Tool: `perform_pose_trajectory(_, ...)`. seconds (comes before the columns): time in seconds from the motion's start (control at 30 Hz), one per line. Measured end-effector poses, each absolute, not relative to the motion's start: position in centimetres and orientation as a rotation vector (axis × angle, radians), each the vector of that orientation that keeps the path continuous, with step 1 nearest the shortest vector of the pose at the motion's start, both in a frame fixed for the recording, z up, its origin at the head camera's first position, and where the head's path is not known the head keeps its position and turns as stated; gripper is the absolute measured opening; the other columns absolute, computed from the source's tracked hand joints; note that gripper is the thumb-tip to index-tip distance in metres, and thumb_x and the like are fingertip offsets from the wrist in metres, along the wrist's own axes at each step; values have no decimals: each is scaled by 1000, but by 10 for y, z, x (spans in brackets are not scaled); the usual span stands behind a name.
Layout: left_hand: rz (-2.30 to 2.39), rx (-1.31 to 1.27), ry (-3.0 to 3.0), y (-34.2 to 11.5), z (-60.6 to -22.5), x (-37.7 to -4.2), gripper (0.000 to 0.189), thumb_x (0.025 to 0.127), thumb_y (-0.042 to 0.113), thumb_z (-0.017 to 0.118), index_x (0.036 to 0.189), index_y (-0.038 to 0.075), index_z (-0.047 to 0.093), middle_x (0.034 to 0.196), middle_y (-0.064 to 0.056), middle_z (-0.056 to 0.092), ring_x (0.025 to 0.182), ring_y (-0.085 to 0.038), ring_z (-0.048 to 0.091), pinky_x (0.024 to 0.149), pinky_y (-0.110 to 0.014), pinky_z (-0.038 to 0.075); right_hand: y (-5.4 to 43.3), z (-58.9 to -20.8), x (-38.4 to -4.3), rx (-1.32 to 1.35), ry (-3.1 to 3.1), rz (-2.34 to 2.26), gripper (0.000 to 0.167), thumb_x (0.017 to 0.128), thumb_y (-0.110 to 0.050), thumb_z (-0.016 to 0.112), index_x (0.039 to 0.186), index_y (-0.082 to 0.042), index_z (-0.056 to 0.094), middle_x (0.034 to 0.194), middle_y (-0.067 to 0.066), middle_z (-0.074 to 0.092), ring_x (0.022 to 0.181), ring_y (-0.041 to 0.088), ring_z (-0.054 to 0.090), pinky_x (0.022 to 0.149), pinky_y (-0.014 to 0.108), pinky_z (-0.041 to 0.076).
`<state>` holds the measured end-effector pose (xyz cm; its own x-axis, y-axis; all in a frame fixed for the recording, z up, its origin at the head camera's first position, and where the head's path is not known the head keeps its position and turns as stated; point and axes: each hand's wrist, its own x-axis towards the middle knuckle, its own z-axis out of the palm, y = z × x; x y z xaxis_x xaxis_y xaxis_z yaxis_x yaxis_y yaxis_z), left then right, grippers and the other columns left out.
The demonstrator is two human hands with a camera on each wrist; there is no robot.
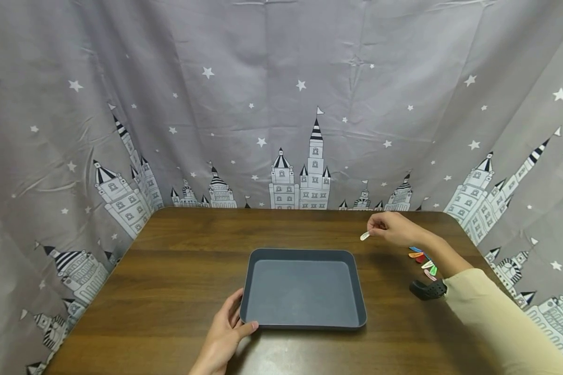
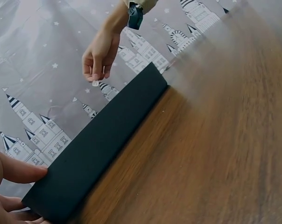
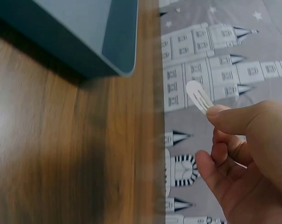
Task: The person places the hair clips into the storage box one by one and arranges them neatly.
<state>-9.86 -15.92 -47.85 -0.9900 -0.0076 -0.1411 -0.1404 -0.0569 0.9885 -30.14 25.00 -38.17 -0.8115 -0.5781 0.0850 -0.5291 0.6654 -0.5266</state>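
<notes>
Right of centre, a white snap hair clip (image 1: 365, 236) is showing from our right hand (image 1: 390, 228), grip pinching one end, probably for control; our left hand (image 1: 222, 327) is grasping a gray tray (image 1: 305, 289) at lower left, likely steadying it.

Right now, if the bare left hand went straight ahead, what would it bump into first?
Probably the shallow grey rectangular tray: the left hand holds it by its near left corner, so it would push against that at once.
</notes>
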Motion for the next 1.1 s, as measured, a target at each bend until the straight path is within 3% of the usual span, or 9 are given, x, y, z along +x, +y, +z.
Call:
perform_pose_trajectory(0.27, 2229, -151, 2079, -162, -480, -100, 86, 86, -18, 67, 159, -8, 22, 162, -35, 22, 147, -48, 26, 121, -59, 19, 212, -379, -310, -997, 2720, -799, 17, 102, -4, 60, 89, -14, 64, 77, -1, 55, 70, 14, 48, 65, 31, 41)
perform_pose_trajectory(0.63, 2209, -138, 2114, -160, -478, -99, 85, 85, -19, 67, 158, -9, 23, 160, -37, 25, 146, -48, 29, 119, -56, 23, 168, -377, -318, -1148, 2608, -730, 9, 98, -5, 68, 89, -7, 68, 74, -1, 59, 67, 10, 49, 62, 28, 42)
perform_pose_trajectory(1.1, 2187, -148, 2112, -160, -477, -101, 84, 86, -19, 67, 157, -9, 24, 160, -37, 24, 147, -49, 28, 120, -59, 23, 125, -378, -321, -1165, 2524, -628, 13, 101, -5, 62, 89, -8, 67, 74, -6, 56, 66, 7, 48, 62, 24, 41)
